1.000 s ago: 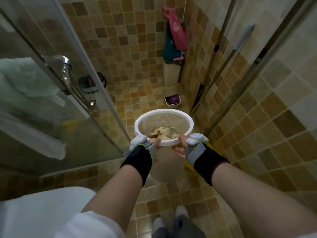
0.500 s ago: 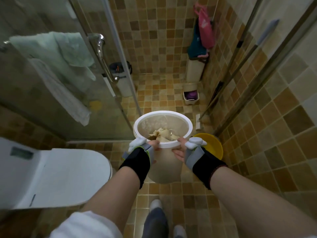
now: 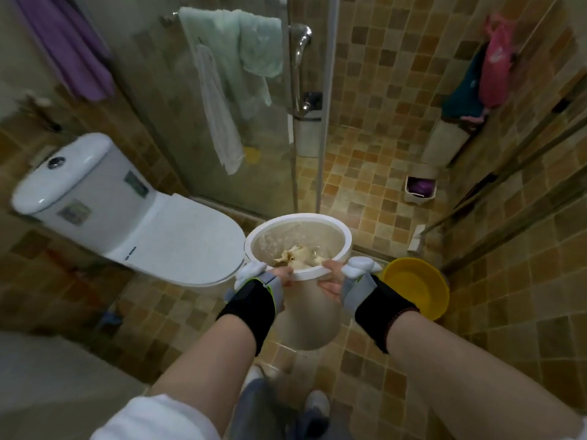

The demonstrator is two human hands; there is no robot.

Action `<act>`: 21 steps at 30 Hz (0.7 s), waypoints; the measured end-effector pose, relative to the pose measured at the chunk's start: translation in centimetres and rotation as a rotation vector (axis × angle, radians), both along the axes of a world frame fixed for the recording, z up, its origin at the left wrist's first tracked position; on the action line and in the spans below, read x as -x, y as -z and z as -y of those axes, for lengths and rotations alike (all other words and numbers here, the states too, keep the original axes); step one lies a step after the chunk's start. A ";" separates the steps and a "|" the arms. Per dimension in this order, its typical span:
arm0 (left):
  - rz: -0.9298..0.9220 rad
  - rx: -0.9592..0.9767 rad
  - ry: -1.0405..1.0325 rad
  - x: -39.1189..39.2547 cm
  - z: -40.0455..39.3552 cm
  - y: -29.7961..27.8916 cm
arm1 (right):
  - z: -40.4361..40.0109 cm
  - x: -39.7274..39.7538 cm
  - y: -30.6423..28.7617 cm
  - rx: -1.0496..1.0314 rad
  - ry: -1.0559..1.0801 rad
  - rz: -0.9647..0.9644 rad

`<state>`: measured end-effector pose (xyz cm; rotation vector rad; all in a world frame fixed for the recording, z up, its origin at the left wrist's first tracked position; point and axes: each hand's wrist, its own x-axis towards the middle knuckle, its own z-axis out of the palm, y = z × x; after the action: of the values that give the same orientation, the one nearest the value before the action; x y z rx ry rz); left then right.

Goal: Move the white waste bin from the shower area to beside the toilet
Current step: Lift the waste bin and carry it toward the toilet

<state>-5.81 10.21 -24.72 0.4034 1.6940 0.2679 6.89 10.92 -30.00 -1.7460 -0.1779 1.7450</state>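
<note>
Beside the toilet point(image 3: 178, 239), and no more at the shower threshold, the white waste bin point(image 3: 298, 249) was carried in the air by both hands. A second earlier the bin hung in the doorway of the shower with the glass door point(image 3: 222, 122) close on the left; half a second earlier only the front of the toilet was in view. Now the whole toilet, with its closed lid and its tank, lay to the left, and the rim of the bin was just beside the front edge of the lid. The view had turned to the left together with the person.

The left hand point(image 3: 260, 287) and the right hand point(image 3: 346, 281) each kept a closed hold on the near rim, the fingers curled over the edge, as in both earlier pictures. The bin was not yet on the floor point(image 3: 178, 312); its bottom hung above the tiles, in front of the feet. Crumpled paper lay inside it.

A yellow basin point(image 3: 416, 290) stood on the floor near, on the right. I judged the carrying nearly finished: what remained was to lower the bin onto the tiles next to the toilet and let go.
</note>
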 end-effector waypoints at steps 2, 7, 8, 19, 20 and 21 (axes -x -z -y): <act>0.002 -0.020 -0.053 2.2 1.1 0.4 | 0.5 2.1 0.7 -0.022 -0.048 0.005; 0.041 0.010 -0.210 7.0 3.0 0.8 | 1.4 7.3 0.8 0.014 -0.155 -0.003; 0.043 0.018 -0.241 8.1 3.4 0.9 | 1.5 8.4 0.9 0.021 -0.185 0.002; 0.098 0.131 -0.496 22.3 8.5 5.7 | 4.1 22.8 4.1 -0.012 -0.424 0.072; 0.103 0.143 -0.514 23.8 8.8 6.4 | 4.5 24.4 3.5 0.006 -0.421 0.063; 0.106 0.151 -0.530 25.4 9.0 7.0 | 4.9 26.0 3.1 0.026 -0.435 0.050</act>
<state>-31.20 1.19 -31.71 -0.1781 1.6795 0.5330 -19.07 5.99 -33.05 -1.8707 -0.5967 2.0088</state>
